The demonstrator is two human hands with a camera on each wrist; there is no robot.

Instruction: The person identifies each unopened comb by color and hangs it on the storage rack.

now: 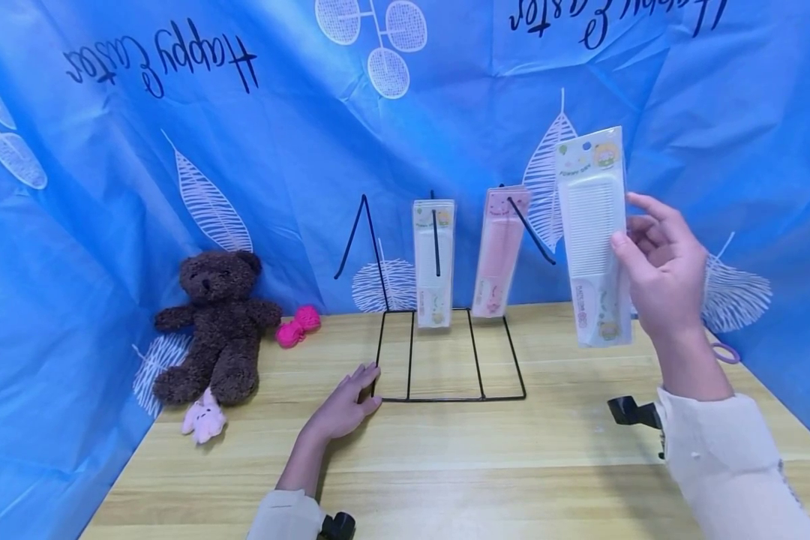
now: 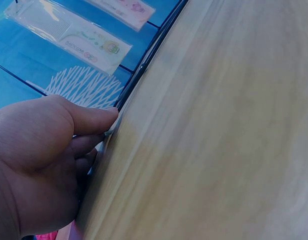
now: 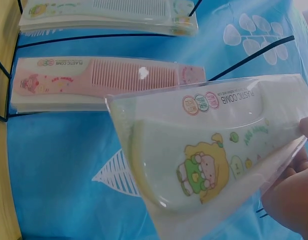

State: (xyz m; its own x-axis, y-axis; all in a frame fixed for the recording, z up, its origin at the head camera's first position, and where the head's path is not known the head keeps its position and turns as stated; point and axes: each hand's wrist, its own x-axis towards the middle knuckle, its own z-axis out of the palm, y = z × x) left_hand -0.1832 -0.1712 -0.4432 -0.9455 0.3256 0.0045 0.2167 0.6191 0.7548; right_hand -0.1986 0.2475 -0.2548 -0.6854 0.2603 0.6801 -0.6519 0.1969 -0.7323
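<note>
My right hand (image 1: 671, 262) pinches a packaged pale green comb (image 1: 592, 240) by its side edge, raised to the right of a black wire rack (image 1: 445, 399). In the right wrist view, the comb's clear wrapper and its cartoon girl print (image 3: 204, 170) show close up. Thumb and fingers of my left hand (image 1: 343, 405) grip the rack's front left corner at the table. One hook of the rack carries packaged pale green combs (image 1: 424, 262); another, further right, carries packaged pink combs (image 1: 499, 255). The leftmost hook (image 1: 351, 236) has nothing hanging on it.
A brown teddy bear (image 1: 219, 322) sits at the left, with a small pink plush toy (image 1: 205, 420) before it and a bright pink bow-shaped item (image 1: 298, 326) beside it. Behind the wooden table (image 1: 445, 465) hangs a blue printed cloth (image 1: 297, 150). A purple ring (image 1: 725, 352) lies behind my right wrist.
</note>
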